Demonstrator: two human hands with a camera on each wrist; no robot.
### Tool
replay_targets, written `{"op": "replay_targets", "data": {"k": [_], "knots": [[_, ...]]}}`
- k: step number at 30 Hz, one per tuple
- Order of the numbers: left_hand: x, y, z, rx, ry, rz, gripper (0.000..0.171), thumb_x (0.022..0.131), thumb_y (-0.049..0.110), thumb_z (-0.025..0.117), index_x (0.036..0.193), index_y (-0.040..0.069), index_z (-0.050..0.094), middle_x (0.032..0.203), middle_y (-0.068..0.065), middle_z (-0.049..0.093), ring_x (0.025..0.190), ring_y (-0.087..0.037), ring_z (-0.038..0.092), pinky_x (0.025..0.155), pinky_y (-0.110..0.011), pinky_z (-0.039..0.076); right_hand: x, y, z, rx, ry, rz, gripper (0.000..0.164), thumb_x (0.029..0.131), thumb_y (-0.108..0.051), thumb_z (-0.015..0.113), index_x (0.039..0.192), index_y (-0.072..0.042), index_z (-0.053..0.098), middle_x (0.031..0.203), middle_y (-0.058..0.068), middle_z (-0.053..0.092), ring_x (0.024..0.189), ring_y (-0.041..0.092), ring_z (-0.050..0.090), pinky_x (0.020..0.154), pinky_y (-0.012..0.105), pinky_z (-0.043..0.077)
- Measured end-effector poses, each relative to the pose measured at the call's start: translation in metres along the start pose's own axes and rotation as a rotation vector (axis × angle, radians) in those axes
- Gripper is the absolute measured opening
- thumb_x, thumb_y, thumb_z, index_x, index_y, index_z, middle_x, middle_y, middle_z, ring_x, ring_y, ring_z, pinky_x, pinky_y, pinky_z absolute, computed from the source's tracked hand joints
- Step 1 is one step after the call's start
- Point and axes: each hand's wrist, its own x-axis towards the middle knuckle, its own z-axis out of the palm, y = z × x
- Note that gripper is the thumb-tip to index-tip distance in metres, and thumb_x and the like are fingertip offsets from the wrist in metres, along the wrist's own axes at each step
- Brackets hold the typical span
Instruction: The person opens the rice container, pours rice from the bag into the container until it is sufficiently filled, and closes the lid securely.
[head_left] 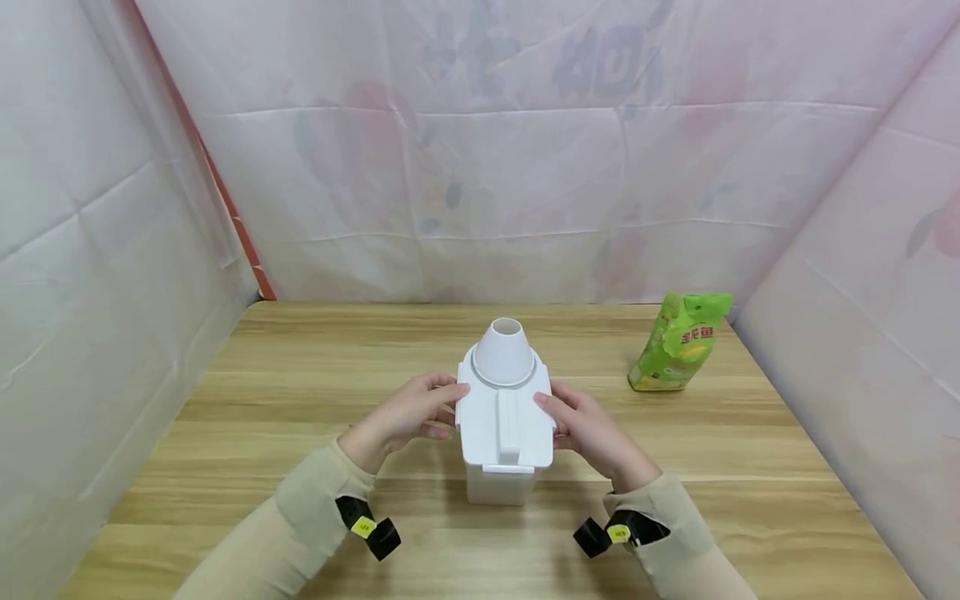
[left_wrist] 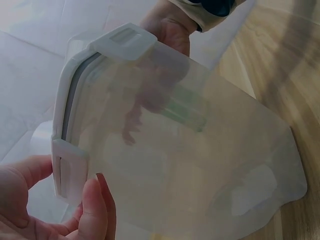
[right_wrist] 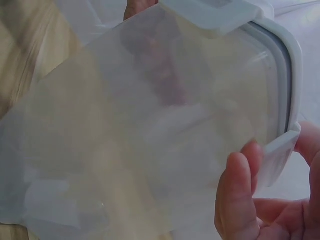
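Note:
A translucent white storage container [head_left: 498, 490] stands on the table in the middle of the head view. Its white lid [head_left: 480, 442] carries a raised handle [head_left: 508, 427] and a cone-shaped spout cap [head_left: 504, 360]. My left hand [head_left: 415, 412] pinches the lid's left side clip [left_wrist: 72, 172], thumb at the lid edge and fingertips by the clip's lower end. On the opposite side, my right hand [head_left: 592, 429] holds the other side clip [right_wrist: 279, 159] between thumb and fingers. Both wrist views show the lid seated on the rim, with a grey seal below it.
A green bag [head_left: 678, 343] with printed lettering stands at the back right of the wooden table [head_left: 337, 333]. Pale patterned sheets [head_left: 517, 192] enclose the back and both sides.

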Motion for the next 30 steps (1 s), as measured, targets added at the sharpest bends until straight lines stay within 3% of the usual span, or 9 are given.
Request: {"op": "replay_targets", "data": {"k": [8, 20, 30], "knots": [[0.0027, 0.0018, -0.003, -0.092, -0.031, -0.001, 0.042, 0.092, 0.026, 0.057, 0.119, -0.004, 0.045, 0.088, -0.007, 0.059, 0.072, -0.014, 0.06, 0.06, -0.024, 0.053, 0.0025, 0.0009, 0.0029, 0.036, 0.04, -0.001, 0.06, 0.098, -0.031, 0.046, 0.141, 0.007, 0.029, 0.091, 0.006, 0.063, 0.075, 0.013, 0.062, 0.066, 0.031, 0.054], [0.0063, 0.0012, -0.0031, -0.048, -0.045, -0.014, 0.04, 0.091, 0.028, 0.058, 0.116, -0.002, 0.05, 0.09, -0.006, 0.061, 0.075, -0.015, 0.062, 0.062, -0.025, 0.053, -0.0003, 0.0051, 0.0021, 0.061, 0.061, 0.005, 0.057, 0.098, -0.029, 0.045, 0.138, 0.01, 0.031, 0.091, 0.006, 0.061, 0.076, 0.013, 0.062, 0.067, 0.031, 0.054], [0.0047, -0.0019, -0.0051, -0.07, -0.069, -0.004, 0.038, 0.092, 0.024, 0.057, 0.116, -0.004, 0.047, 0.091, -0.006, 0.059, 0.072, -0.014, 0.062, 0.057, -0.021, 0.051, 0.0014, 0.01, 0.0035, 0.074, 0.061, 0.013, 0.059, 0.097, -0.032, 0.047, 0.136, 0.01, 0.033, 0.091, 0.006, 0.06, 0.075, 0.013, 0.06, 0.066, 0.03, 0.054]]}}
